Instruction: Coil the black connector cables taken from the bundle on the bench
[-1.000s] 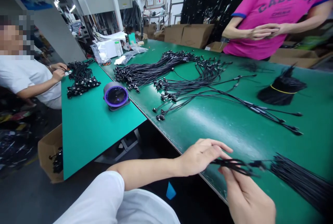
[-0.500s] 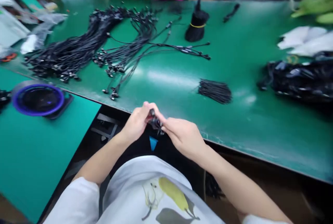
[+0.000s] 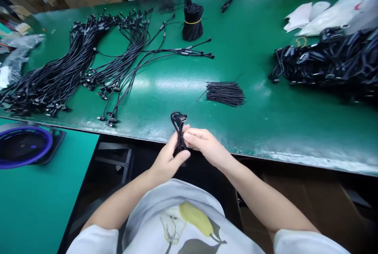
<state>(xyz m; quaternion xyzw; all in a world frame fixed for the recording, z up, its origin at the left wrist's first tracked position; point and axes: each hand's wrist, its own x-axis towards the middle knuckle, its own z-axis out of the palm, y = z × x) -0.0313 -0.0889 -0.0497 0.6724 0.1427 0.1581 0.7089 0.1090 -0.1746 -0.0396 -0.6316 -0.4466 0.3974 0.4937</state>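
1. Coiled cable (image 3: pixel 178 128) is near-left of the tie stack (image 3: pixel 225 93), by the counter's (image 3: pixel 265 136) near edge. Left hand (image 3: pixel 169 160) is clamped around it; right hand (image 3: pixel 206 145) has fingertips together at its waist, can't tell on what.
2. Done, I'd judge: this one's folded into narrow loops, seemingly cinched mid-length. Cable heap (image 3: pixel 327 65) right of the tie stack looks coiled too.
3. Remaining, I'd judge: loose cables (image 3: pixel 56 65) left of the tie stack, stretched out uncoiled.
4. Materials: counter glossy green; cable smooth black, rubbery-looking, boxy plug; tie stack thin, straight strands; banded bundle (image 3: pixel 192 29) beyond it bristly, yellow band.
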